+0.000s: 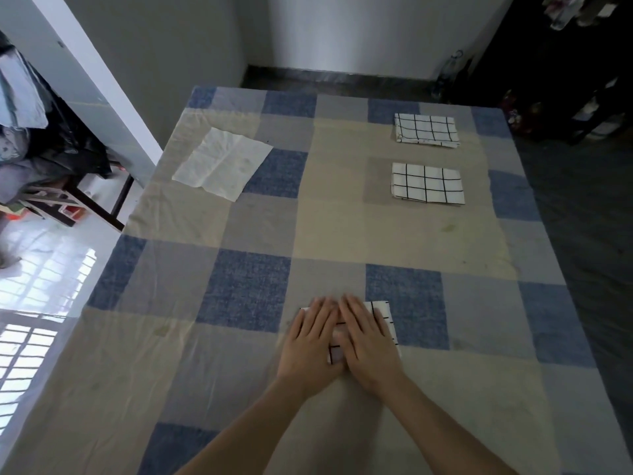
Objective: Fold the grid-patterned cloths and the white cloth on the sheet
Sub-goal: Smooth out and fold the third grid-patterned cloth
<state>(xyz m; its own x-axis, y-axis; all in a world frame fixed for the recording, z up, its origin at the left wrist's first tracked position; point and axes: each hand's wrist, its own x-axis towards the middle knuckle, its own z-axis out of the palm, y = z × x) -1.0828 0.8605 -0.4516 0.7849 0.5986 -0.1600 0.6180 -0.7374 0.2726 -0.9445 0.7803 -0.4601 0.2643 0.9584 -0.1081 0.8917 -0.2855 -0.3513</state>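
Head view: both hands [342, 341] flat on folded grid-patterned cloth [385, 318]

A checked sheet [239, 286] carries three folded grid cloths, nearest [385, 315], middle [427, 183], farthest [425, 129], with a white cloth [222, 164] left of the middle one.

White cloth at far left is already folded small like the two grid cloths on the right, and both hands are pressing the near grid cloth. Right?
Not quite. The head view shows the white cloth lying open and flat, not folded. The rest holds: two grid cloths sit folded at right, and the left hand and right hand press the near grid cloth.
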